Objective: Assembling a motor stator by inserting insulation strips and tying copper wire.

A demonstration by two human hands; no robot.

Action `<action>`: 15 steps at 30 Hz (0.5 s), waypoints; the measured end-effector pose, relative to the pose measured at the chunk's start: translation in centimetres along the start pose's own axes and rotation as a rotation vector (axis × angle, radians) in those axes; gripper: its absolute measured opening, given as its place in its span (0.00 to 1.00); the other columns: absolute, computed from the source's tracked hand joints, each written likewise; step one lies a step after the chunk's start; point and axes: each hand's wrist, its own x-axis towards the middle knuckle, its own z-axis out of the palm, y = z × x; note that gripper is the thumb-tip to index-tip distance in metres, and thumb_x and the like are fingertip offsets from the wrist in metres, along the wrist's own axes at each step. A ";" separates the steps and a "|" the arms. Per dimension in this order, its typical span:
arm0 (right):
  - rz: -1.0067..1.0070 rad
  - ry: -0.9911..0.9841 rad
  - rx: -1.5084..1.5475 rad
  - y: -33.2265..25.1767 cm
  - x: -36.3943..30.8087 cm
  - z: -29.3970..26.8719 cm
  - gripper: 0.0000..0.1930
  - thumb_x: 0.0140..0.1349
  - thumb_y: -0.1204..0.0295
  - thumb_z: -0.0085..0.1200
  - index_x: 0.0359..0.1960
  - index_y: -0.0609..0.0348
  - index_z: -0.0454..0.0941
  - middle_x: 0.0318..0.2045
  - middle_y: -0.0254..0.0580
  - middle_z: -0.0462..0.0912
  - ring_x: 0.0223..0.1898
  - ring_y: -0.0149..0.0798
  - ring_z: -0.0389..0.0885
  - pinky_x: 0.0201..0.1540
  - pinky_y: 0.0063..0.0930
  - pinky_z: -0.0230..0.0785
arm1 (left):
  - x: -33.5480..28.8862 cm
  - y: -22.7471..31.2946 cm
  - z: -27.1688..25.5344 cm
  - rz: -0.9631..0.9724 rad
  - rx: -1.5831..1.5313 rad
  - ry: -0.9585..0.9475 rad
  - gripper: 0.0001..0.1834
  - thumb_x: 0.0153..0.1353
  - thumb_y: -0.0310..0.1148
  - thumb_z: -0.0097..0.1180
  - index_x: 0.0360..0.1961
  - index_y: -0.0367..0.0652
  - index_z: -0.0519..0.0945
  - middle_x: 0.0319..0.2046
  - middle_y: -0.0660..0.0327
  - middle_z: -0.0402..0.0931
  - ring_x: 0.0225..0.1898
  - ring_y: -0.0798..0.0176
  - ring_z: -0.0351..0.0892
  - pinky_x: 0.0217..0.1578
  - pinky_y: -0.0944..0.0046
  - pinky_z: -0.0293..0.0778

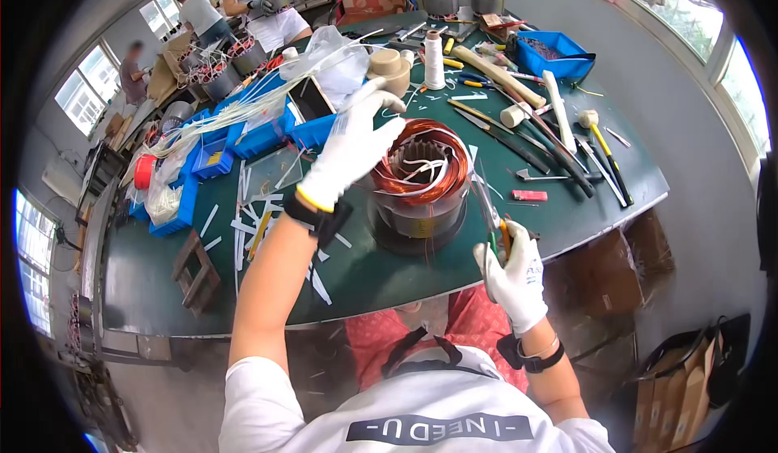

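Observation:
A motor stator with a grey metal body (421,218) stands on the green table, ringed at the top by copper windings (455,157). White leads curl up inside its bore. Just over the upper left of the windings is my left hand (350,149), in a white glove, with fingers apart and nothing visible in them. My right hand (517,279), gloved too, grips scissors (486,206) by their orange and green handles. The blades point up and away, just right of the stator. My right fingers partly cover the handles.
Hammers, mallets and rods (559,113) lie at the right, near a blue bin (555,54). A white thread spool (434,60) stands behind the stator. Blue trays (263,137), paper strips (316,283) and a wooden frame (195,273) lie left. Other people are at the back left.

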 end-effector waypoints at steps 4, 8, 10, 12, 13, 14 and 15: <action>-0.031 0.073 -0.041 -0.4 0.5 1.3 0.31 0.56 0.56 0.65 0.54 0.66 0.71 0.41 0.57 0.81 0.41 0.55 0.80 0.44 0.42 0.73 | 0.5 -0.5 1.7 -0.207 -0.236 -0.277 0.12 0.57 0.24 0.62 0.42 0.39 0.77 0.37 0.64 0.78 0.42 0.70 0.75 0.48 0.67 0.73; -0.011 0.069 -0.017 -1.0 1.3 1.7 0.28 0.57 0.55 0.64 0.49 0.66 0.75 0.38 0.57 0.82 0.40 0.55 0.81 0.43 0.41 0.73 | 0.4 -1.6 2.7 -0.165 -0.251 -0.205 0.09 0.57 0.25 0.62 0.40 0.36 0.79 0.37 0.64 0.80 0.39 0.73 0.75 0.44 0.69 0.74; -0.032 0.056 -0.016 -1.3 1.5 1.2 0.25 0.57 0.55 0.65 0.43 0.66 0.77 0.33 0.57 0.83 0.38 0.55 0.82 0.41 0.40 0.73 | 0.5 -1.2 2.6 -0.149 -0.204 -0.190 0.09 0.57 0.25 0.62 0.39 0.36 0.79 0.37 0.63 0.81 0.39 0.73 0.75 0.44 0.69 0.74; 0.005 0.002 -0.044 -1.8 1.8 0.0 0.24 0.57 0.55 0.65 0.42 0.66 0.78 0.33 0.57 0.83 0.37 0.56 0.82 0.40 0.40 0.73 | 0.6 -1.1 2.6 -0.187 -0.205 -0.221 0.08 0.57 0.25 0.62 0.38 0.35 0.81 0.38 0.62 0.82 0.38 0.73 0.76 0.44 0.69 0.73; 0.041 -0.050 -0.074 -1.9 2.0 -0.6 0.24 0.56 0.54 0.65 0.40 0.65 0.78 0.32 0.57 0.83 0.36 0.56 0.82 0.39 0.41 0.73 | 0.6 -1.3 2.5 -0.188 -0.201 -0.221 0.08 0.57 0.25 0.62 0.38 0.35 0.81 0.38 0.62 0.82 0.38 0.73 0.76 0.44 0.69 0.73; 0.026 -0.060 -0.155 -1.9 2.4 -1.1 0.23 0.56 0.53 0.65 0.37 0.64 0.78 0.31 0.56 0.83 0.35 0.55 0.82 0.37 0.40 0.73 | 0.5 -1.5 2.4 -0.185 -0.216 -0.214 0.08 0.57 0.25 0.62 0.38 0.35 0.81 0.39 0.61 0.82 0.39 0.72 0.76 0.44 0.69 0.73; -0.128 0.058 -0.207 -1.5 2.6 -1.1 0.21 0.54 0.58 0.68 0.35 0.66 0.77 0.25 0.56 0.80 0.29 0.56 0.79 0.34 0.41 0.70 | 0.5 -1.6 2.5 -0.181 -0.233 -0.211 0.07 0.57 0.25 0.62 0.37 0.35 0.82 0.39 0.61 0.82 0.40 0.72 0.77 0.45 0.69 0.74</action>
